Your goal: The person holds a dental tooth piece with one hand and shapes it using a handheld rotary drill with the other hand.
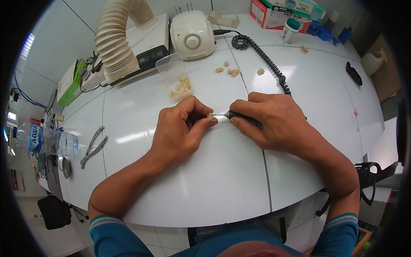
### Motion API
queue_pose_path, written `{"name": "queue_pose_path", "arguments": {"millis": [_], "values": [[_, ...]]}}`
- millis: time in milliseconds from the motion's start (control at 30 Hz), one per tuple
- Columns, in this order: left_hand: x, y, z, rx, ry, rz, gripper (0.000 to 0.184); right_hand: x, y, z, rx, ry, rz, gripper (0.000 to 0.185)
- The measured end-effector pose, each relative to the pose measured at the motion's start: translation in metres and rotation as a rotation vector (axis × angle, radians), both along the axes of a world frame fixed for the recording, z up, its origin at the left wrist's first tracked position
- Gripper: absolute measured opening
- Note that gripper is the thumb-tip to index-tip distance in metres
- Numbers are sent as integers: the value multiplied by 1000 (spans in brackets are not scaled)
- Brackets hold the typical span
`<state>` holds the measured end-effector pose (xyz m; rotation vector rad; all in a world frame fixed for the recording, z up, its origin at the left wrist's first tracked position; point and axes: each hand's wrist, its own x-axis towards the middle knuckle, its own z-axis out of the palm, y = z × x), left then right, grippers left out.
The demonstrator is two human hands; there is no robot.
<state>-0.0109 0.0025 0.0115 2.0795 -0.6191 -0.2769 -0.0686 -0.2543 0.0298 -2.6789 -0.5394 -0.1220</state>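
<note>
Between the thumb and fingers of my left hand [182, 126] is a small yellowish tooth-like piece [210, 115]. My right hand [274, 122] grips a dark rotary handpiece [245, 117], its thin metal tip pointing left at the piece. Whether the tip touches it is too small to tell. A coiled black cord [267, 62] runs from behind my right hand to a white control box [192, 36] with a round knob. Beyond my left hand, an open clear plastic container [170, 70] holds several yellowish pieces [182, 88]. More small pieces [233, 72] lie on the white table [205, 188].
A ribbed hose [113, 40] on a white unit stands at the back left. Metal pliers [92, 147] and a water bottle [55, 140] are at the left. Face mask boxes [274, 17] and a small jar [290, 31] stand at the back right, and a black object [354, 73] lies farther right.
</note>
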Motion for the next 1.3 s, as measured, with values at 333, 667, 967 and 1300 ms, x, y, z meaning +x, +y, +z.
{"name": "queue_pose_path", "arguments": {"millis": [333,667,967,1300], "values": [[0,1,-5,-56,6,-36,10,-1,0,1,-3,-8,12,22],[0,1,-2,-33,-25,-45,9,0,0,0,10,-30,26,21],[0,1,-5,-47,-33,-49,8,0,0,-1,-5,-38,26,22],[0,1,-2,-35,-35,-20,15,-1,0,-1,-14,-28,26,23]]}}
